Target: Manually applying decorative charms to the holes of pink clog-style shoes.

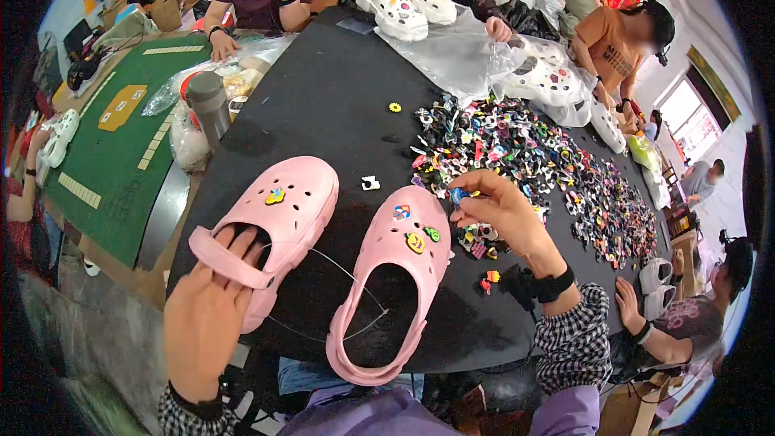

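Two pink clogs joined by a thin clear cord lie before me. My left hand (202, 327) has its fingers inside the left pink clog (307, 186), under the heel strap, gripping it; one yellow-and-blue charm sits on its toe. Beside it, the right pink clog (383, 234) lies flat, with a green charm (433, 234), a yellow charm (415, 243) and a multicoloured charm (401, 212) on its upper. Just right of that clog's toe, my right hand (508, 214) pinches a small blue charm (458, 196), its shape partly hidden by the fingers.
A large heap of mixed charms (517, 141) spreads across the black table (299, 81). A loose white charm (370, 183), a yellow one (395, 107) and a red-yellow one (490, 281) lie apart. A grey tumbler (209, 105) stands left. Several people work around, some with white clogs (404, 12).
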Demonstrator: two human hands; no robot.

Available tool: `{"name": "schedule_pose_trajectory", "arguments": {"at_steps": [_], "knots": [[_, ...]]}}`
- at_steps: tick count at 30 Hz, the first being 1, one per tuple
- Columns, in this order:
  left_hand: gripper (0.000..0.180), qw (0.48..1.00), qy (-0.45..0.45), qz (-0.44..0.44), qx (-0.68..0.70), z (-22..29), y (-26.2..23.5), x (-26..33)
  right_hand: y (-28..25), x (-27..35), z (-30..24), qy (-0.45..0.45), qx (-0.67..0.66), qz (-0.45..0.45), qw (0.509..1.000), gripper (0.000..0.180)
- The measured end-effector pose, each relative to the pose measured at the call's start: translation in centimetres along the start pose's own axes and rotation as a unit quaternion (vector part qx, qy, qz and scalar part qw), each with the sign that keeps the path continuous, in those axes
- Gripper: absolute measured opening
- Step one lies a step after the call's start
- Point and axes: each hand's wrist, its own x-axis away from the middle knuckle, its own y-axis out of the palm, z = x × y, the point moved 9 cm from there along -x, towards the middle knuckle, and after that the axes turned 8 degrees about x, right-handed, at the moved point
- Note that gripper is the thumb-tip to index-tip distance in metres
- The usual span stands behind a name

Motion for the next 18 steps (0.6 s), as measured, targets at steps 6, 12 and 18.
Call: {"name": "schedule_pose_trajectory", "arguments": {"at_steps": [6, 12, 18], "knots": [[0.058, 0.999, -0.035, -0.008, 0.013, -0.7, 1.0, -1.8, 0.3, 0.6, 1.7, 0.011, -0.011, -0.005, 1.0, 0.026], [0.057, 0.994, -0.079, 0.02, 0.067, -2.1, 2.0, 0.9, 0.3, 0.8, 2.6, 0.011, -0.02, -0.018, 1.0, 0.025], [0.06, 0.998, -0.048, 0.03, -0.015, -2.6, 1.8, 2.0, -1.9, 1.4, 1.7, 0.003, -0.028, 0.048, 0.998, 0.021]]}}
